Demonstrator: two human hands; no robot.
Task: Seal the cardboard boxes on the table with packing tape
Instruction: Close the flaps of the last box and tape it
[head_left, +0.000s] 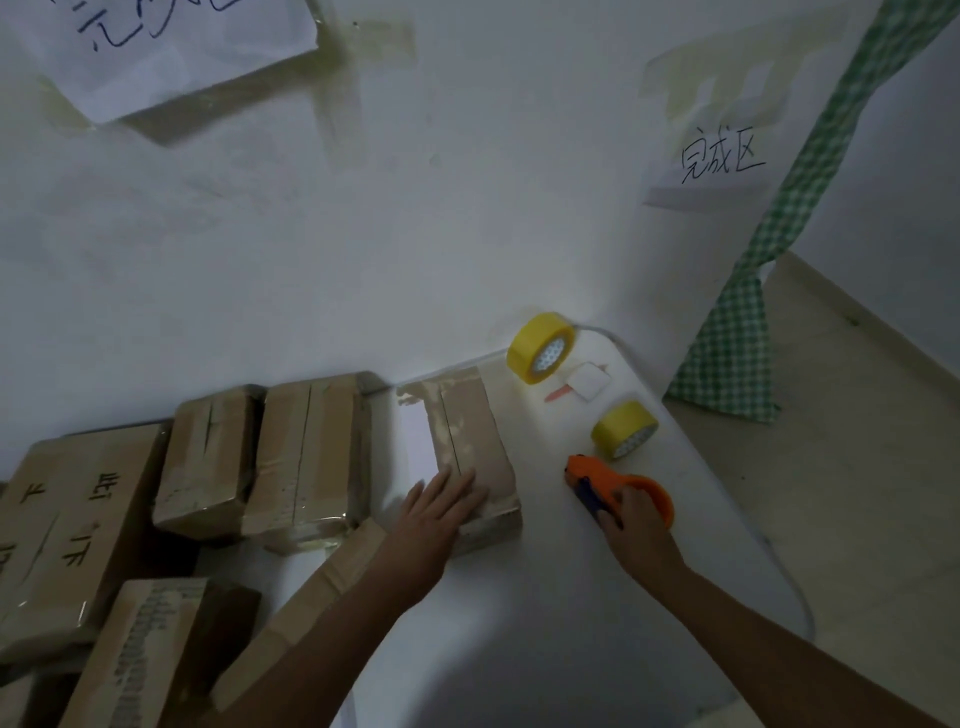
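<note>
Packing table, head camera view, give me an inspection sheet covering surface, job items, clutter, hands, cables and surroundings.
Surface: white table, against a white wall.
Job's things: cardboard box under the left hand, centre seam showing; more boxes crowd the table's left side, some with glossy tape; orange tape dispenser; two yellow tape rolls, one near the wall, one nearer.
Clutter: small white square and a reddish scrap between the rolls.
Hands: left hand flat on the box; right hand grips the dispenser.
Cables: nothing seen.
Surroundings: handwritten paper signs taped to the wall; green checked cloth hanging at right; pale floor.
</note>
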